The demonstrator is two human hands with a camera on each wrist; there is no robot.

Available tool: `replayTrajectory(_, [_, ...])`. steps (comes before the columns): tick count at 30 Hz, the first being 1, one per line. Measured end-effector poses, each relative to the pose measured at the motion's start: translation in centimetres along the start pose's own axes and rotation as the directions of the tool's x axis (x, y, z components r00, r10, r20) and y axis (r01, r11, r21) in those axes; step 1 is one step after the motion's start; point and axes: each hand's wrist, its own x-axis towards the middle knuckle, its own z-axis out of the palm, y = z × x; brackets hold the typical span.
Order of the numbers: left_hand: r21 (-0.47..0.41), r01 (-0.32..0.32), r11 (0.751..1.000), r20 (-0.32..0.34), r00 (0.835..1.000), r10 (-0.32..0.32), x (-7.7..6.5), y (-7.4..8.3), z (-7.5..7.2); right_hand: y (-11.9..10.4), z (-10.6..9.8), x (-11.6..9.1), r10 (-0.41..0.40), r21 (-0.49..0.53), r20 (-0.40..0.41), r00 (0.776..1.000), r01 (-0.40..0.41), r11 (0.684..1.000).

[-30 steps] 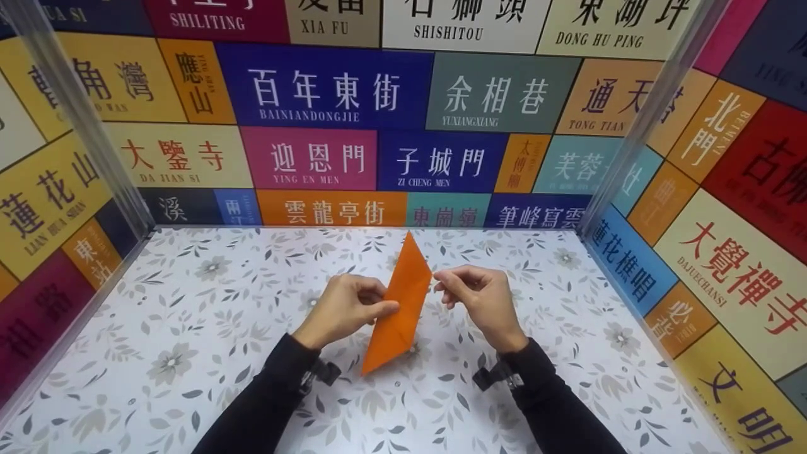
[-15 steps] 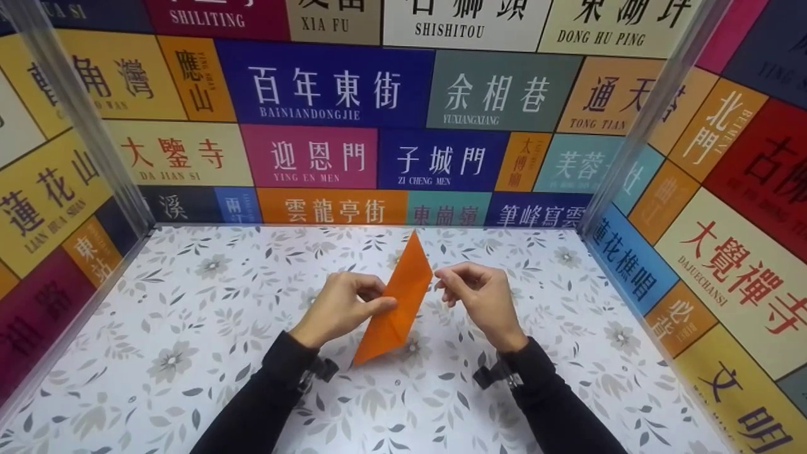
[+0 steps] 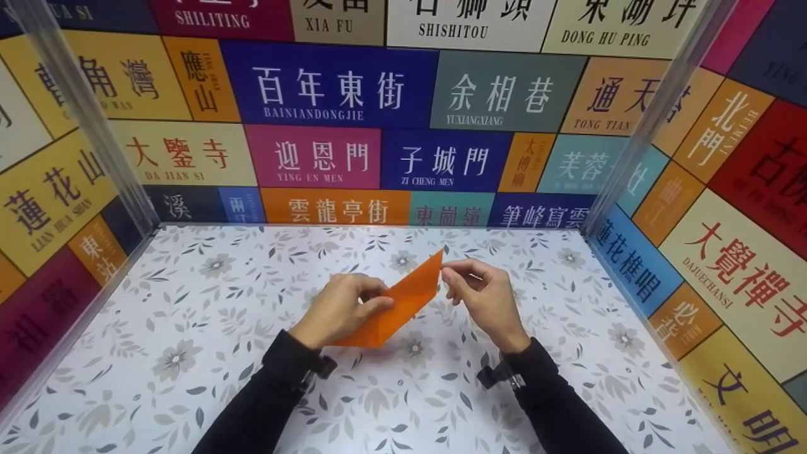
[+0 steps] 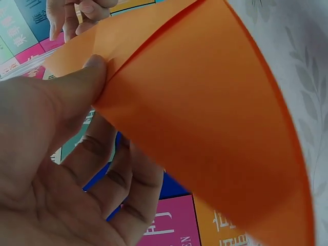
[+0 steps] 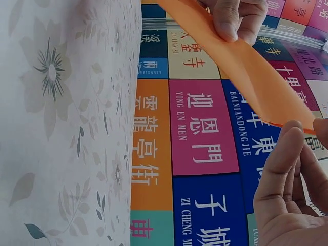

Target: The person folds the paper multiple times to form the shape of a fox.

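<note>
Left grip [image 3: 347, 306]: orange paper [image 3: 410, 302] is pinched at its side, thumb against fingers, presumably for support.
Right grip [image 3: 488, 296]: edge is pinched near raised corner, likely for steadying.
Position of orange paper: held tilted over counter [image 3: 410, 403].

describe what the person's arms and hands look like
The left sleeve and right sleeve are long and plain black. The left camera and right camera at the wrists are small and black, with silvery parts. The left hand and right hand wear no gloves; no rings show on the fingers.
</note>
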Motion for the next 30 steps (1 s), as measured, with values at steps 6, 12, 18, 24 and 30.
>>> replayTrajectory(6, [0.088,0.032,0.996,0.049,0.998,-0.037,-0.1,-0.5,0.0,0.2,-0.2,0.0,0.021,-0.082,-0.004,1.0,-0.022,0.996])
replayTrajectory(12, [0.119,0.04,0.992,0.113,0.992,-0.054,0.0,-0.7,0.3,0.7,-1.0,0.0,0.045,-0.21,0.019,0.999,-0.04,0.977])
replayTrajectory(18, [0.093,0.013,0.996,0.175,0.984,-0.029,0.1,-1.1,0.7,1.2,-1.4,0.1,0.05,-0.347,0.078,0.996,-0.02,0.938])
replayTrajectory(24, [0.081,0.029,0.996,0.221,0.974,-0.046,-0.1,-1.7,1.0,1.6,-1.0,0.2,0.094,-0.461,0.177,0.98,-0.002,0.887])
replayTrajectory(30, [0.099,0.025,0.995,0.253,0.966,-0.05,0.1,-2.1,2.0,2.0,-1.2,0.0,0.161,-0.511,0.278,0.947,0.004,0.859])
